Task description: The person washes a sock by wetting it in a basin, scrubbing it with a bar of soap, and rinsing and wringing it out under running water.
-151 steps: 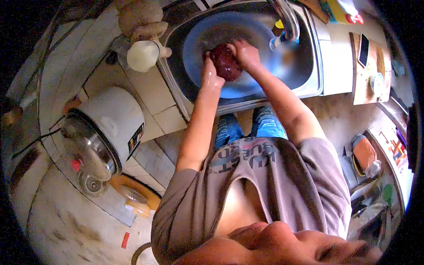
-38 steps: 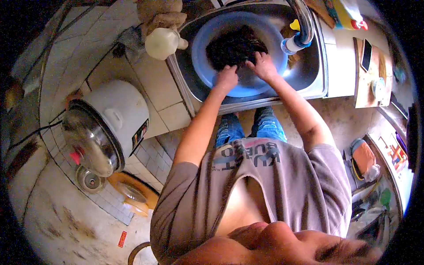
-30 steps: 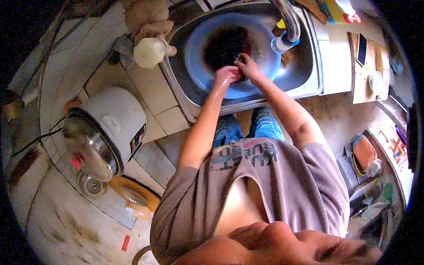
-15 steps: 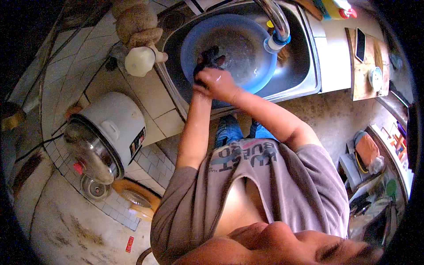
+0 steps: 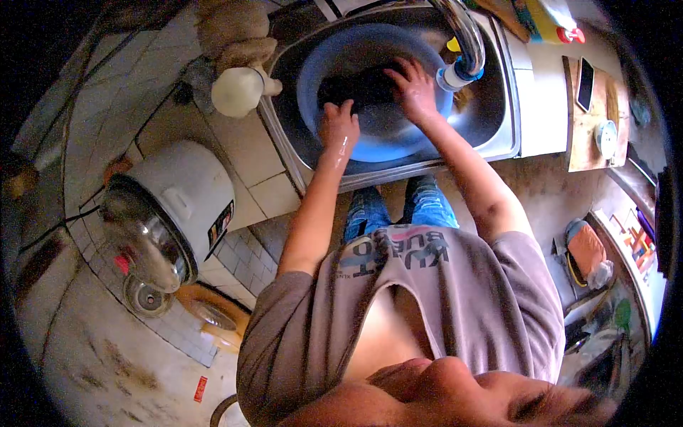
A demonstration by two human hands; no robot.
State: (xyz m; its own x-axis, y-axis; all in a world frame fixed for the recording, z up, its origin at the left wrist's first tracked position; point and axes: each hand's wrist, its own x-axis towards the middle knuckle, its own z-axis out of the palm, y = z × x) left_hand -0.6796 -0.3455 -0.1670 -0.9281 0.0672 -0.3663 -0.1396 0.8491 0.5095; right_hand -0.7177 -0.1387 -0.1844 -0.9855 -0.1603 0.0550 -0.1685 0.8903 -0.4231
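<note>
A dark, wet-looking cloth (image 5: 359, 89) lies spread out in a blue plastic basin (image 5: 307, 107), which sits inside the steel sink (image 5: 491, 114). At the cloth's near left edge, my left hand (image 5: 339, 129) pinches it, thumb standing up; the wrist is wet. My right hand (image 5: 415, 91) is at the cloth's right end, its fingers apart and stretched over the basin. Any grip under these fingers is hidden. Just right of that hand, the curved faucet (image 5: 469, 43) ends in a blue-and-white nozzle (image 5: 459, 75).
A white rice cooker (image 5: 188, 192) stands at the left. Near the sink's left rim is a pale rounded object (image 5: 237, 92). On the right counter, a wooden board (image 5: 580, 149) carries a phone (image 5: 585, 84) and a small white round container (image 5: 606, 139). A red-capped bottle (image 5: 544, 25) lies behind.
My hands, earlier together around the bunched cloth, have moved apart, the right one to the right and away from me. The cloth has gone from bunched to spread in the basin.
</note>
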